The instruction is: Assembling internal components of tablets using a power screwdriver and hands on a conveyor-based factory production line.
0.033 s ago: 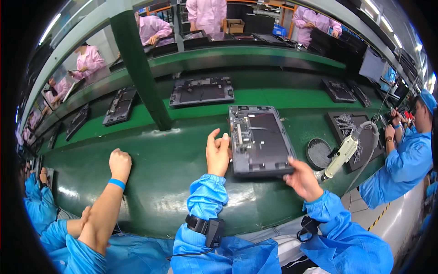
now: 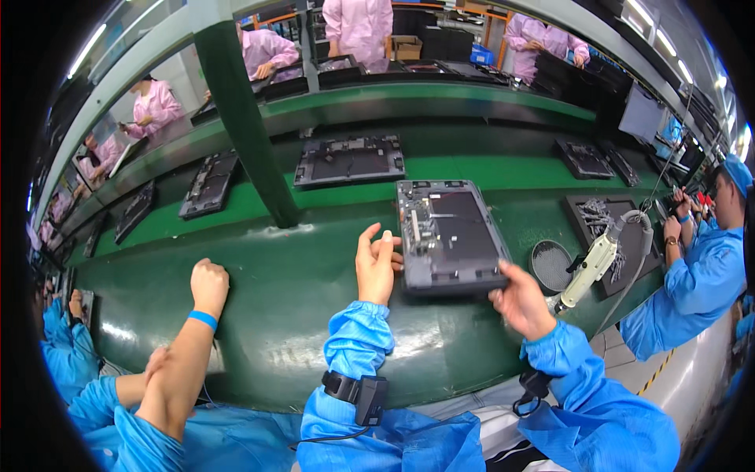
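An opened laptop base [image 2: 456, 236], with its circuit board and inner parts exposed, lies in front of me on the green bench. My right hand [image 2: 525, 300] grips its near right corner, thumb on top and fingers against the side. Beside its left edge is my left hand [image 2: 376, 266], fingers apart and the thumb raised; the fingertips reach the edge, but contact is hard to make out. The laptop's near edge is slightly blurred. To the right of it stand a round dish of small parts [image 2: 550, 265] and a pale electric screwdriver [image 2: 590, 271].
A dark tray [image 2: 572, 211] holding grey pieces sits at the right. More opened laptop bases [image 2: 350, 160] line the bright green strip beyond. A green post [image 2: 250, 134] rises from the bench. At left rests a co-worker's fist [image 2: 210, 287]; another co-worker [image 2: 696, 259] works at right.
The laptop base has shifted slightly, its near edge moving away from me. My right hand has moved a little to the right with its corner; my left hand is nearly still.
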`<act>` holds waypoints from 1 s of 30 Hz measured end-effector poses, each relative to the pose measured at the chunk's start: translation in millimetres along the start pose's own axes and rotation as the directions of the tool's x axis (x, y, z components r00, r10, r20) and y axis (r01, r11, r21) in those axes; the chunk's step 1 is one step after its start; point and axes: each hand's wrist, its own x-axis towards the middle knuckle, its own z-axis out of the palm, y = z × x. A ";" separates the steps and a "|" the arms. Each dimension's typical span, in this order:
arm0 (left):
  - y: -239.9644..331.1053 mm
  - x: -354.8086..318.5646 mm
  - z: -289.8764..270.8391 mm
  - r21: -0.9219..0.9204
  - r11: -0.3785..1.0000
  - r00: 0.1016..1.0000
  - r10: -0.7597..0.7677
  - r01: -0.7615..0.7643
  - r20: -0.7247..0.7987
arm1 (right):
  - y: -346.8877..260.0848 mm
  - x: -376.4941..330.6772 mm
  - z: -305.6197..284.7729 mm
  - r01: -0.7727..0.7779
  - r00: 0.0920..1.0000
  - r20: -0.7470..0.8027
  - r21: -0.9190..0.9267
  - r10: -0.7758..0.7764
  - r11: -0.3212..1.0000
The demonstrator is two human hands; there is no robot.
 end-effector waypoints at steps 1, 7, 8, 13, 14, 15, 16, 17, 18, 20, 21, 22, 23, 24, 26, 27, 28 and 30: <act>-0.6 0.3 1.9 -0.031 0.999 1.000 0.025 -0.025 0.002 | -7.0 13.0 1.7 0.060 0.998 0.009 0.071 -0.060 0.996; -7.4 15.8 -8.8 0.013 1.000 1.000 0.010 -0.010 -0.026 | -35.7 87.5 18.3 0.197 0.954 -0.257 0.165 -0.151 0.966; -8.4 13.6 -6.1 0.025 1.000 1.000 -0.009 0.010 -0.026 | -36.3 87.1 11.2 0.192 0.946 -0.287 0.124 -0.150 0.974; -24.0 32.4 -2.0 0.391 0.893 0.972 0.233 -0.223 0.022 | -64.3 113.1 12.8 0.307 0.895 -0.350 0.033 -0.277 0.951; -25.9 43.6 -5.3 0.404 0.885 0.971 0.238 -0.232 0.036 | -68.4 128.5 14.4 0.313 0.886 -0.367 0.018 -0.285 0.950; -23.4 58.4 -13.5 0.509 0.814 0.951 0.310 -0.278 0.024 | -65.8 148.3 21.4 0.317 0.878 -0.386 0.023 -0.285 0.948; -16.6 72.3 -16.7 0.601 0.732 0.924 0.382 -0.319 0.026 | -65.8 166.4 25.6 0.329 0.866 -0.406 0.023 -0.292 0.944; -4.3 84.8 -9.6 0.659 0.689 0.927 0.374 -0.302 0.034 | -72.5 185.3 17.2 0.341 0.863 -0.410 0.037 -0.296 0.939; -0.4 104.1 -12.7 0.732 0.586 0.880 0.473 -0.347 0.039 | -76.7 199.6 15.6 0.354 0.852 -0.434 0.066 -0.292 0.933; 11.8 133.7 -19.3 0.879 0.377 0.819 0.574 -0.294 0.028 | -78.9 218.4 17.5 0.393 0.824 -0.478 0.098 -0.303 0.914; 17.7 147.7 -23.8 0.915 0.322 0.804 0.594 -0.243 0.005 | -76.8 220.9 17.9 0.399 0.833 -0.441 0.063 -0.333 0.915; 24.1 161.4 -28.7 0.944 0.267 0.788 0.616 -0.191 -0.015 | -72.7 221.3 16.5 0.407 0.839 -0.404 0.027 -0.363 0.913; 27.9 175.8 -25.0 0.980 0.184 0.804 0.592 -0.075 -0.050 | -65.5 218.7 13.1 0.446 0.800 -0.431 -0.041 -0.418 0.894; 40.4 184.9 -25.7 0.981 0.168 0.851 0.497 0.099 -0.171 | -50.8 213.6 18.9 0.472 0.767 -0.440 -0.106 -0.467 0.875; 42.0 206.2 -32.4 0.949 0.112 0.772 0.558 0.295 -0.306 | -24.8 211.0 12.1 0.577 0.700 -0.334 -0.258 -0.632 0.775; 46.7 215.6 -24.2 0.906 0.126 0.791 0.448 0.405 -0.416 | -14.1 214.6 0.3 0.599 0.641 -0.293 -0.387 -0.710 0.701; 52.1 223.9 -32.0 0.836 0.118 0.770 0.338 0.536 -0.542 | -8.3 205.8 13.4 0.558 0.694 -0.273 -0.381 -0.666 0.737; 60.2 234.6 -63.7 0.764 0.147 0.747 0.160 0.628 -0.645 | 0.8 207.8 30.1 0.559 0.626 -0.200 -0.558 -0.754 0.613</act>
